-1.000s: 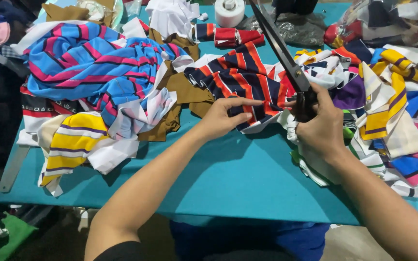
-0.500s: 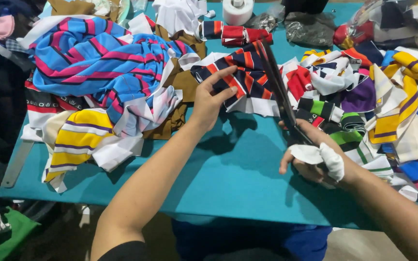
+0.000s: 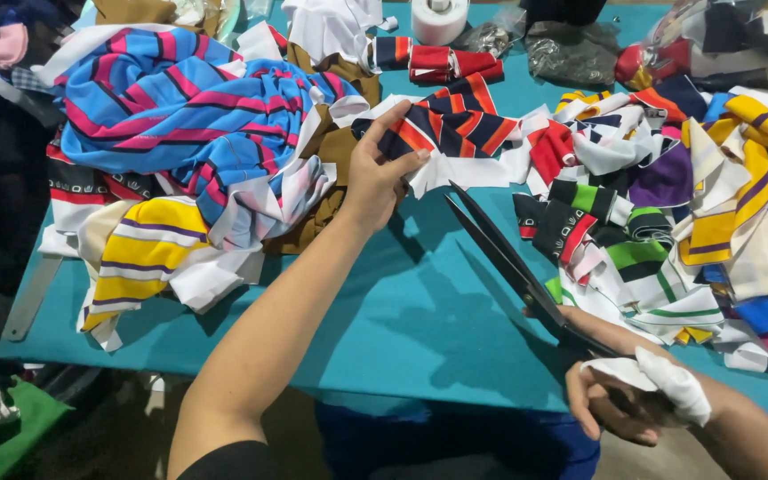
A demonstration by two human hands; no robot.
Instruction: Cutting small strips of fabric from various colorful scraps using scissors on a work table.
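Observation:
My left hand (image 3: pixel 382 169) grips the edge of a navy, orange and red striped fabric piece (image 3: pixel 455 124) and holds it up over the teal table (image 3: pixel 375 311). My right hand (image 3: pixel 628 396), with a white cloth wrap around a finger, holds large black scissors (image 3: pixel 508 258) by the handles. Their blades are slightly apart and point up-left toward the white lower edge of the striped piece, a little short of it.
A blue and pink striped fabric heap (image 3: pixel 180 116) and a yellow striped piece (image 3: pixel 135 258) lie at the left. A pile of mixed striped scraps (image 3: pixel 686 204) fills the right side. A white tape roll (image 3: pixel 439 18) stands at the back. A metal ruler (image 3: pixel 28 298) lies at the left edge.
The scissors have come away from the striped fabric and dropped toward the near right. My left hand has lifted the striped piece and drawn it back and leftward.

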